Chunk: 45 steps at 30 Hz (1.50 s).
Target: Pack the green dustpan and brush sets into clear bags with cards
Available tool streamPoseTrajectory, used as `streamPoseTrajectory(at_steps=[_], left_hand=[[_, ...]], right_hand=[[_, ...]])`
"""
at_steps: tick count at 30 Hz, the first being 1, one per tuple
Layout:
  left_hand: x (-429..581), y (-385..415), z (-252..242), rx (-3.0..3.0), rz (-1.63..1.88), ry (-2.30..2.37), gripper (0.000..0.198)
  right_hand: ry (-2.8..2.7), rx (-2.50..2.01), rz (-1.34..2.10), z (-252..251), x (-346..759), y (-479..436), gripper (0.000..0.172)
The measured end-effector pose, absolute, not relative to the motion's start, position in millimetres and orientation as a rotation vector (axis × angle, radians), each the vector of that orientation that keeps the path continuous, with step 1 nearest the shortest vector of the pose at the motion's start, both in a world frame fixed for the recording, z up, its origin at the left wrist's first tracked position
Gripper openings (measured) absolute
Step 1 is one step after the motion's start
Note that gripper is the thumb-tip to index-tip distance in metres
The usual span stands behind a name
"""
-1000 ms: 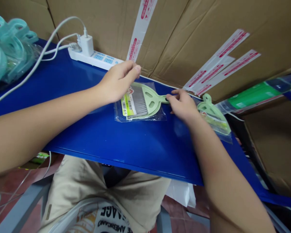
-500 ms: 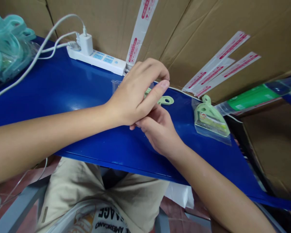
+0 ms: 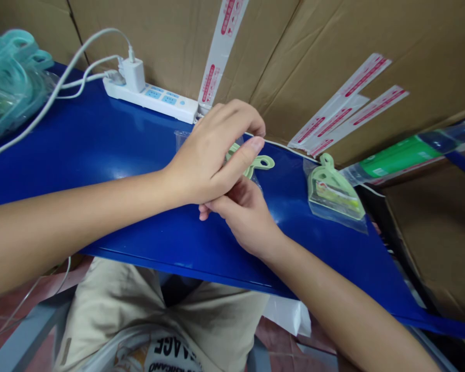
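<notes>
A small green plastic hand brush in a clear bag [image 3: 261,163] lies mostly hidden under my left hand [image 3: 213,155], with only its looped handle and a bag corner showing. My left fingers and thumb close over the packet from above. Just below, my right hand [image 3: 244,217] curls against the packet's lower side, its fingertips tucked under my left palm. Whether it grips the packet is hidden. A second bagged green brush [image 3: 335,191] lies to the right of both hands on the blue tabletop [image 3: 101,144].
A white power strip [image 3: 151,98] with a plugged-in charger and white cables stands along the back edge. Teal plastic items in bags [image 3: 11,77] sit at the far left. Cardboard boxes [image 3: 313,62] rise behind, and a green bagged item [image 3: 399,157] lies at the right.
My left hand has moved over the packet, covering the bristles, and my right hand has shifted left beneath it. The second bagged brush has stayed in place.
</notes>
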<state>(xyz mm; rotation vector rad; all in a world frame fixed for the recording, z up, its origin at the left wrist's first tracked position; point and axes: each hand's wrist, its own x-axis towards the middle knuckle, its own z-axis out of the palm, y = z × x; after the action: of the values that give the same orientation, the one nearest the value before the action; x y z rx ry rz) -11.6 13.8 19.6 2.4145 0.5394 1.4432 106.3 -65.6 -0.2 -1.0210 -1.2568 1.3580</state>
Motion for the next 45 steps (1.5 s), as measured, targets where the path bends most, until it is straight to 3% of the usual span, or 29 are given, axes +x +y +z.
streamPoseTrajectory(at_steps=[6, 13, 19, 30, 36, 40, 45], left_hand=[[-14, 21, 12, 2.481, 1.380, 0.629, 0.035], [-13, 18, 10, 2.535, 1.342, 0.602, 0.036], [-13, 25, 4, 2.558, 1.322, 0.601, 0.034], [-18, 12, 13, 2.507, 1.512, 0.410, 0.031], [-23, 13, 9, 2.555, 1.552, 0.307, 0.027], [-24, 10, 10, 2.556, 1.595, 0.239, 0.024], [-24, 9, 6, 2.604, 1.554, 0.146, 0.018]], right_hand=[[-1.287, -1.058, 1.337, 2, 108, -66, 0.039], [-1.330, -1.088, 1.349, -3, 107, -63, 0.024], [-1.308, -1.009, 1.319, -9, 108, -54, 0.037], [-1.409, -0.998, 1.281, -2, 103, -67, 0.025], [-1.328, -0.953, 1.365, -3, 103, -68, 0.035], [-1.331, -0.901, 1.513, -1, 104, -69, 0.013], [-1.369, -0.975, 1.539, -1, 105, -76, 0.014]])
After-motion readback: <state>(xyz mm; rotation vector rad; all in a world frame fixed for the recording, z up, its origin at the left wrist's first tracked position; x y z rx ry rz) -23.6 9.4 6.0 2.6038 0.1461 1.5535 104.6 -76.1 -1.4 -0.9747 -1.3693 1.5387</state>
